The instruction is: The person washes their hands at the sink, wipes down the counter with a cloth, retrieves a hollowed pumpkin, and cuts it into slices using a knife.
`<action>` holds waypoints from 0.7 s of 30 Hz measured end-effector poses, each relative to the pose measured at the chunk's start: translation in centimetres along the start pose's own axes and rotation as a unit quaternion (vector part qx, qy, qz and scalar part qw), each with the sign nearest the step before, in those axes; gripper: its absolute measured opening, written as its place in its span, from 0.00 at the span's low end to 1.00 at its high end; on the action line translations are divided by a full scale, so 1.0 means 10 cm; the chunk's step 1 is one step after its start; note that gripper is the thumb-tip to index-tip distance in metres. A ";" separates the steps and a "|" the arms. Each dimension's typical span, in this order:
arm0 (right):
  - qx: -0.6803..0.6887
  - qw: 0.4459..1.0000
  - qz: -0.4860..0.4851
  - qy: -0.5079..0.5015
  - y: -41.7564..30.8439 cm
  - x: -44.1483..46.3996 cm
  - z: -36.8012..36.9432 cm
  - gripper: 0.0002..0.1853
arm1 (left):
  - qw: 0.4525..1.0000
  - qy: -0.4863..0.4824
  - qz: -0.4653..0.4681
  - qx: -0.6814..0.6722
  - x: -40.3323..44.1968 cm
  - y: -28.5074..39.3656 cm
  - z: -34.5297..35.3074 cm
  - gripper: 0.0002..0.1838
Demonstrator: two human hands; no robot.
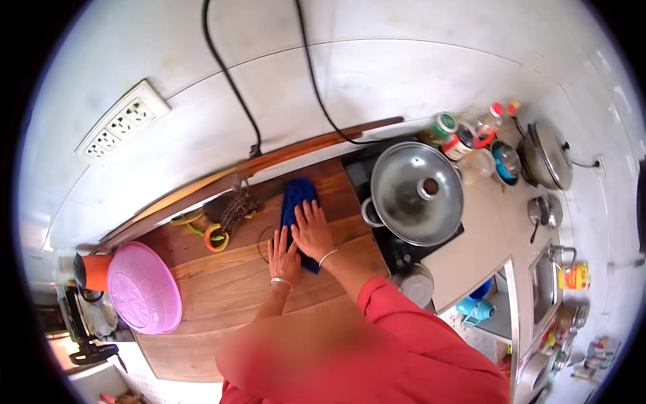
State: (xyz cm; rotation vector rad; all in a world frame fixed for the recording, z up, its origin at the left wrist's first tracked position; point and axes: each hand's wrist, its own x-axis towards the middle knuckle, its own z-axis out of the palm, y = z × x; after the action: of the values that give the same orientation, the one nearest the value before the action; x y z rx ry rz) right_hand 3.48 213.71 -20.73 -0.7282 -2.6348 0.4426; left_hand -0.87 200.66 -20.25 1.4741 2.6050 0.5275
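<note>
While the left hand point(284, 259) and right hand point(312, 231) lie spread, a long blue fabric cloth point(295, 194) points lengthwise forward beneath the right.

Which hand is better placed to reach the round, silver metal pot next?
Probably the right hand: resting on the long blue cloth, it lies nearer the pot; the left hand is farther.

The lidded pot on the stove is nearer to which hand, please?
Right. The right hand rests on the blue cloth, left of the lidded pot and apart from it; the left hand is farther left, at the cloth's edge.
</note>
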 end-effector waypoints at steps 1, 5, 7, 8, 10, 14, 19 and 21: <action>0.001 1.000 -0.007 -0.019 -0.05 -0.19 -0.10 0.27 | 0.999 0.007 -0.015 -0.033 -0.19 0.08 0.01 0.28; 0.053 0.997 -0.015 -0.047 -0.16 -1.11 -0.34 0.25 | 0.991 0.041 -0.006 -0.128 -1.07 0.30 0.22 0.24; 0.073 0.996 -0.018 -0.053 -0.19 -1.62 -0.49 0.25 | 0.978 0.036 -0.026 -0.204 -1.54 0.50 0.21 0.22; 0.095 0.993 -0.033 -0.061 -0.21 -1.84 -0.55 0.24 | 0.959 0.038 -0.055 -0.276 -1.72 0.60 0.22 0.21; 0.167 0.984 -0.010 -0.061 -0.22 -2.27 -0.49 0.23 | 0.888 0.005 -0.160 -0.430 -2.09 0.75 0.34 0.20; 0.573 0.791 0.156 -0.147 -0.27 -2.57 -1.03 0.23 | 0.537 0.018 -0.339 -0.773 -2.11 1.22 0.03 0.18; 0.684 0.683 0.256 -0.013 -0.39 -2.79 -1.99 0.43 | 0.574 -0.059 -0.225 -0.785 -1.61 1.84 -0.57 0.16; 0.644 0.693 0.322 0.016 -0.21 -2.86 -2.06 0.42 | 0.388 -0.147 -0.214 -0.884 -1.45 2.39 -0.69 0.17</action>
State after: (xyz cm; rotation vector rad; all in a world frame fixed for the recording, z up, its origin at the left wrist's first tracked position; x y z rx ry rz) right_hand 34.22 200.61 -9.35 -0.9858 -1.2488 2.0773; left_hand 24.37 197.97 -6.72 -0.0348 0.6341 1.7127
